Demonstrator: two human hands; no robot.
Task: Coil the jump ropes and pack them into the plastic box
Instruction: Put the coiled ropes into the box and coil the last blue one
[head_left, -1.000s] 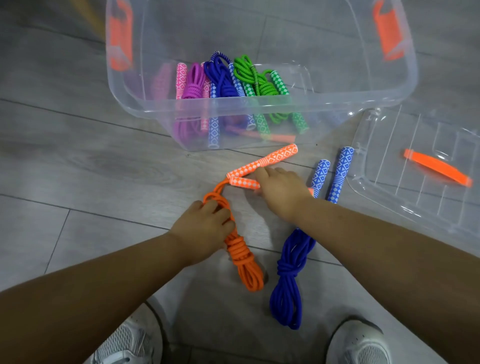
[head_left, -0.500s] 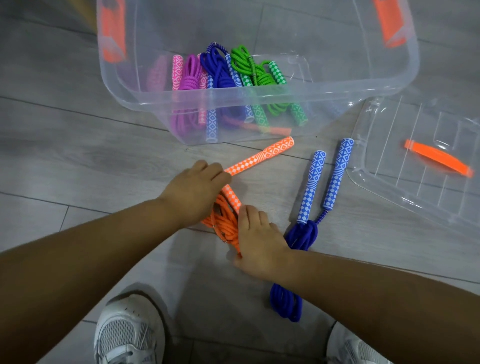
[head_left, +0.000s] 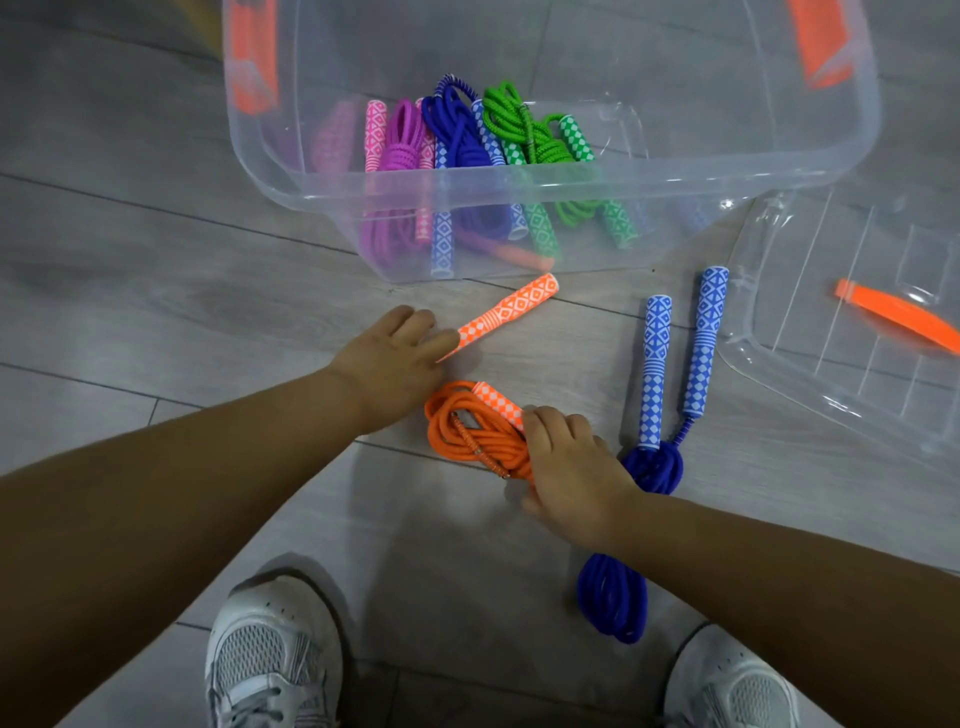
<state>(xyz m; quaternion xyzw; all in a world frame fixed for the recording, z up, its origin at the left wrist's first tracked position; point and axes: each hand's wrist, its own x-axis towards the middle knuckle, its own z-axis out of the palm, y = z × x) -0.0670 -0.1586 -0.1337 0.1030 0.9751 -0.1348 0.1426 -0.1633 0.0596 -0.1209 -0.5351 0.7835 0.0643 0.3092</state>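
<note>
An orange jump rope (head_left: 467, 434) lies bunched in loops on the grey floor. My right hand (head_left: 569, 467) grips the bundle's right end together with one orange patterned handle. My left hand (head_left: 395, 356) rests on the floor and touches the near end of the other orange handle (head_left: 511, 312), which points toward the clear plastic box (head_left: 519, 182). Inside the box lie coiled purple (head_left: 400, 150), blue (head_left: 457, 130) and green (head_left: 530, 135) ropes. A coiled blue rope (head_left: 649, 467) with two blue handles lies on the floor to the right, partly under my right forearm.
The box's clear lid (head_left: 852, 343) with an orange clip lies on the floor at the right. Orange latches sit on the box's two ends. My two white shoes (head_left: 270, 660) are at the bottom of the view.
The orange rope is now folded into a tighter bundle. My right hand has closed on its right end and one handle. My left hand has slid up to the other handle.
</note>
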